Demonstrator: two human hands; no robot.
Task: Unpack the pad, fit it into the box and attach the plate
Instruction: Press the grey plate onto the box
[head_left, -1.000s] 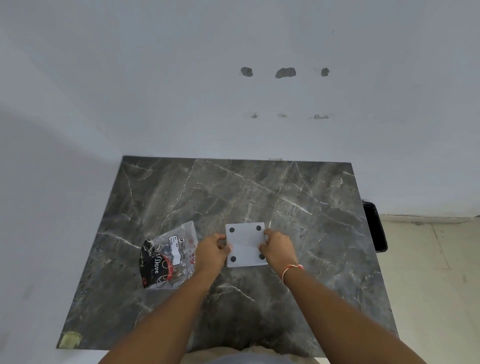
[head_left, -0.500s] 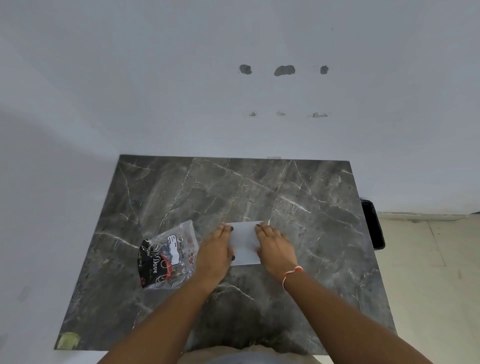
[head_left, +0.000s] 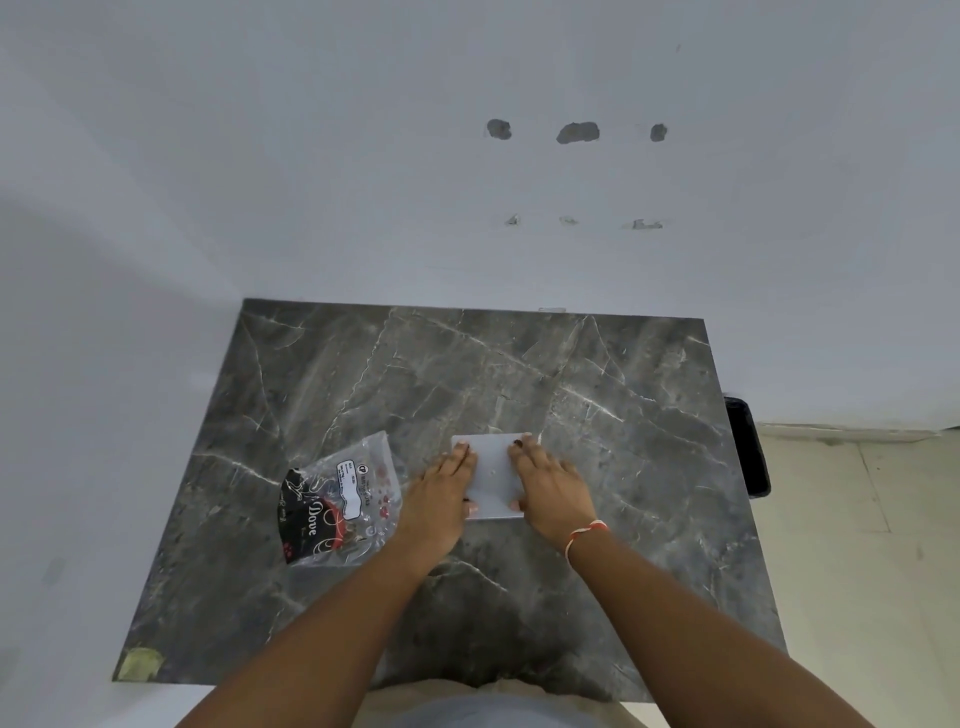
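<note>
While pressed flat under both open palms, left hand (head_left: 441, 496) and right hand (head_left: 550, 486), plate (head_left: 491, 475) best loaded evenly.

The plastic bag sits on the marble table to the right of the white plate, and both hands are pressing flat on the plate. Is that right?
Not quite. The head view shows the plastic bag lying to the left of the white plate, beside the left hand. The rest holds: both the left and right hand press flat on the plate on the marble table.
</note>
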